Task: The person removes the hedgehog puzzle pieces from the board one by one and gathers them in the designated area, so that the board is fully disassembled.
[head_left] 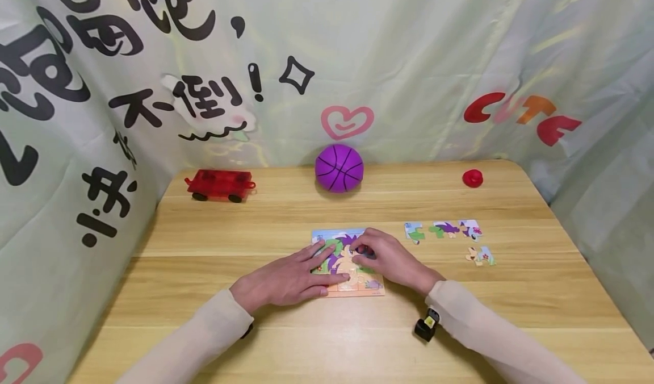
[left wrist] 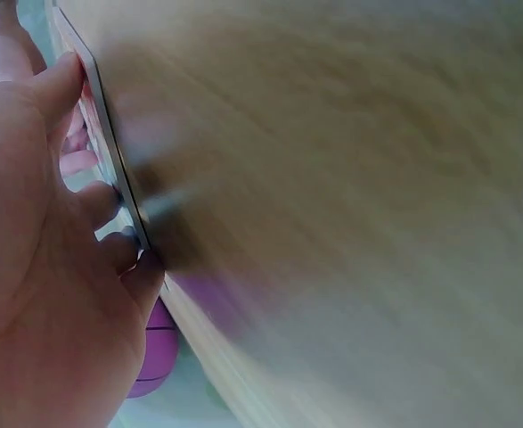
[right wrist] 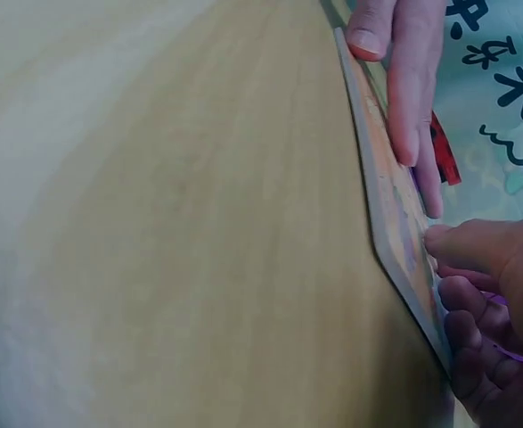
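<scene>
A jigsaw puzzle board (head_left: 375, 291) with a purple-haired cartoon figure lies flat on the wooden table. My left hand (head_left: 288, 276) rests across its left side, fingers spread and fairly straight. In the left wrist view the left hand (left wrist: 56, 223) reaches over the board's thin edge (left wrist: 110, 134). My right hand (head_left: 390, 259) is at the board's upper right, thumb and index finger pinching a puzzle piece (head_left: 365, 251) at the picture, mostly hidden by the hand. From the right wrist, the right hand (right wrist: 502, 294) shows curled fingers and its thumb low at the board's surface.
Loose puzzle pieces lie right of the board, among them a blue-green piece (head_left: 414, 232), a purple one (head_left: 445, 229) and a flowered one (head_left: 484, 255). Toward the back stand a red toy wagon (head_left: 219, 184), a purple ball (head_left: 339, 168) and a small red object (head_left: 472, 178). Curtains (head_left: 409, 77) enclose the table.
</scene>
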A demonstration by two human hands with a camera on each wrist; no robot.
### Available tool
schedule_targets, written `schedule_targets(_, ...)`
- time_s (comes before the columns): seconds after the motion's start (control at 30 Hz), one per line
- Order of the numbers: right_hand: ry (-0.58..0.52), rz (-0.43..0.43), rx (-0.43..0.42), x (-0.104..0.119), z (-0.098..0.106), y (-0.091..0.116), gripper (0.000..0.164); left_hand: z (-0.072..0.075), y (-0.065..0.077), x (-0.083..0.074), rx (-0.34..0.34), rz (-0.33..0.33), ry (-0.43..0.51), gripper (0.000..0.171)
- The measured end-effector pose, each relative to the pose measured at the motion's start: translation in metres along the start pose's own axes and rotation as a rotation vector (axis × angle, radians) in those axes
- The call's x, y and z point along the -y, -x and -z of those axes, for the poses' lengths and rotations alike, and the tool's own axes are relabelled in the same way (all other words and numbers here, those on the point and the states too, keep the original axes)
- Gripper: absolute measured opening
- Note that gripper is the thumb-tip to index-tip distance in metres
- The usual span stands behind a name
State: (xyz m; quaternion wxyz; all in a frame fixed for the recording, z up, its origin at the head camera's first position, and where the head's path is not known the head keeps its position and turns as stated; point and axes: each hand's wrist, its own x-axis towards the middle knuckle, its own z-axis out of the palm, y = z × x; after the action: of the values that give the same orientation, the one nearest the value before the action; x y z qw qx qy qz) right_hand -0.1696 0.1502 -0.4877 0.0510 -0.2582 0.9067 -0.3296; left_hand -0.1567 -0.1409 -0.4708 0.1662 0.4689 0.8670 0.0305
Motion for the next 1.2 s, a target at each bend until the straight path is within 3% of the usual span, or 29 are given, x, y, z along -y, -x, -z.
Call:
schedule_targets(0.63, 0.035, 0.011, -0.027, -0.0006, -0.0050, -0.0024, 0.007, -0.0050, 0.0036, 0.0032, -0.059, -0.066, -0.041, 0.049)
schedule_targets(1.2, 0.012, 0.032, -0.057, -0.0008, -0.0077, -0.0050, 0.009, -0.0021, 0.0046, 0.0013, -0.031, -0.043, -0.014, 0.050)
